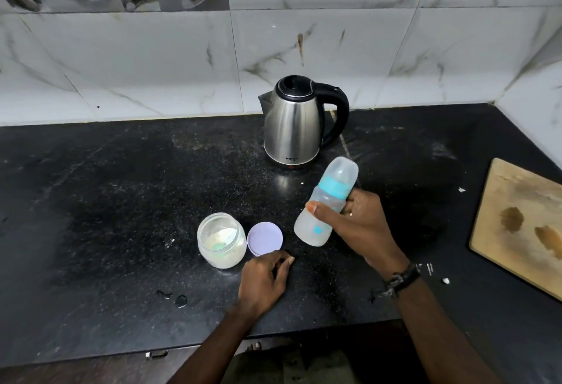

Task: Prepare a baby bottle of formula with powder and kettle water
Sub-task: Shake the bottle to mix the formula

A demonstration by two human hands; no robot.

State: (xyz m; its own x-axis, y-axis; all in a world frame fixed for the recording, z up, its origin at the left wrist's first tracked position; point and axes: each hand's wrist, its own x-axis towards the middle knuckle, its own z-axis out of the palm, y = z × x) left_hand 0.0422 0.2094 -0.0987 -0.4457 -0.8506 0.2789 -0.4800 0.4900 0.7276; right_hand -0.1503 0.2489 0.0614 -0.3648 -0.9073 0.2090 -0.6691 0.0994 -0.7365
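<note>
Single head cam, wide-angle, worn by person. Faces fwd and down onto black countertop [121, 201] from near edge; tiled wall [334, 34] at far side. No 2nd view.

Count on the counter [106, 201]: 1 steel kettle [293, 123]; 1 baby bottle [327, 201], capped; 1 open glass jar [221, 240] holding powder; 1 lilac lid [265, 238], loose; 1 wooden board [517, 225]. Hands in view: 2, left hand [264, 280] and right hand [359, 225]. Wristbands: 1 wristband [403, 275].
</note>
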